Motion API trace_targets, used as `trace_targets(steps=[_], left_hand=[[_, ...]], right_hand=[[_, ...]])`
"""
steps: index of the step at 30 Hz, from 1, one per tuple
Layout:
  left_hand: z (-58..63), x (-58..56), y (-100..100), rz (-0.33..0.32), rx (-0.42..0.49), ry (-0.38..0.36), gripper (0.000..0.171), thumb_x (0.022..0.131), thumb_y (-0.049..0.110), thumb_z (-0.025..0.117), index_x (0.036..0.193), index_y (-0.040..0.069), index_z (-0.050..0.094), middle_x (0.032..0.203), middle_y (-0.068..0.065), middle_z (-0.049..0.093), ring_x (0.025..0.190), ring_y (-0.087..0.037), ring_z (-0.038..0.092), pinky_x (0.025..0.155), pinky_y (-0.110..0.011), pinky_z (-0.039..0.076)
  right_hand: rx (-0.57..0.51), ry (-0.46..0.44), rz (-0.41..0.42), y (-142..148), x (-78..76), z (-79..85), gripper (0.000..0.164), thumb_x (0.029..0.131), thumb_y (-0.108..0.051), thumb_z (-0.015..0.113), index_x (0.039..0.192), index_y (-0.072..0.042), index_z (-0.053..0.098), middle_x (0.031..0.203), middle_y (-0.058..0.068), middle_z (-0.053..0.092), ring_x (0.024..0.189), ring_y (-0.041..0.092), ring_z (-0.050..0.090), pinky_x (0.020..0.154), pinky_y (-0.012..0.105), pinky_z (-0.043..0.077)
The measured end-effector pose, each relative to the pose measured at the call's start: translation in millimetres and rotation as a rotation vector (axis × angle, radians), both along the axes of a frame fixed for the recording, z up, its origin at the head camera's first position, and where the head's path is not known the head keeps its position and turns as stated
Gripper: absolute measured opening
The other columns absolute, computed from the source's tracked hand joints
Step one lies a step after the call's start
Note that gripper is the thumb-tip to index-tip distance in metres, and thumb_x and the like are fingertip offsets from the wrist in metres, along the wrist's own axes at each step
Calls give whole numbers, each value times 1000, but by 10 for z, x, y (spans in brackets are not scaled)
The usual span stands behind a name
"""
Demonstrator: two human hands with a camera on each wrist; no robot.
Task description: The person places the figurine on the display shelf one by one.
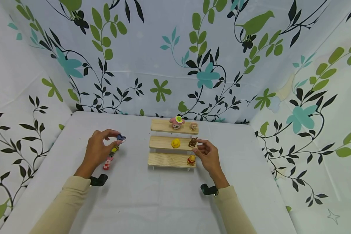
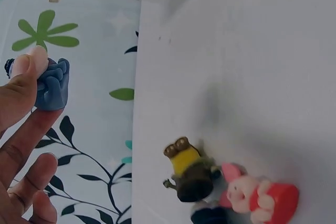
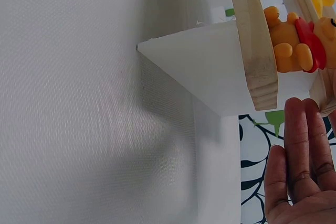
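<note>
My left hand (image 1: 97, 148) pinches a small blue figurine (image 2: 52, 87) between thumb and fingers, held up above the table on the left. Beneath and beside that hand lie a yellow-and-dark figurine (image 2: 189, 169) and a pink pig figurine (image 2: 262, 198) in red. My right hand (image 1: 208, 155) is at the right end of a three-step wooden display stand (image 1: 166, 160). Its thumb and index finger pinch a brown figurine (image 1: 192, 141) on the middle step; the other fingers show extended in the right wrist view. Just below, a yellow bear figurine (image 3: 289, 40) in a red shirt sits on the lowest step.
A yellow duck-like figurine (image 1: 175, 142) stands mid-step, left of the brown one. On the top step are a pink figurine (image 1: 176, 123) and a smaller pale one (image 1: 193, 126). White cloth covers the table (image 1: 163, 201); a leaf-patterned curtain (image 1: 140, 58) hangs behind.
</note>
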State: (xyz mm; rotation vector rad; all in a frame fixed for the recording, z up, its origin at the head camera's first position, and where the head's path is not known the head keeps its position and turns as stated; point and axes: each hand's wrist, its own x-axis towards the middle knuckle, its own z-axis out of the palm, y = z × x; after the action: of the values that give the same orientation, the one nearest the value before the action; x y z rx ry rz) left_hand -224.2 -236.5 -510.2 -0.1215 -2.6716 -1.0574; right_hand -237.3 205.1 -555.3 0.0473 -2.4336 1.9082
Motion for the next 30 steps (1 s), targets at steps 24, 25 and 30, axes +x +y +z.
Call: trace_targets(steps=[24,25,30], left_hand=[[345,-268,513,-89,10,69,37,90,20,87,126,16,77,115,-7,78,103,-27,56,84,-41,41],[360,-278,531,-98,11,76,37,90,19,86,126,16,77,115,-8,79,103,-28,56,84,-41,41],[427,-330,621,-132,14,106,35,91,18,86,124,14,77,115,-9,80,102,-30,57,83,-42,42]], right_hand=[[-6,-4,5,-8,18,10,41,94,-24,83,133,-18,71,112,19,70,90,17,70,79,23,60],[-8,-2,6,-6,20,14,41,94,-24,83,133,-18,71,112,19,70,90,17,71,79,24,60],[-15,4,6,-4,19,11,41,94,-24,83,132,-18,71,111,20,70,90,17,71,79,23,60]])
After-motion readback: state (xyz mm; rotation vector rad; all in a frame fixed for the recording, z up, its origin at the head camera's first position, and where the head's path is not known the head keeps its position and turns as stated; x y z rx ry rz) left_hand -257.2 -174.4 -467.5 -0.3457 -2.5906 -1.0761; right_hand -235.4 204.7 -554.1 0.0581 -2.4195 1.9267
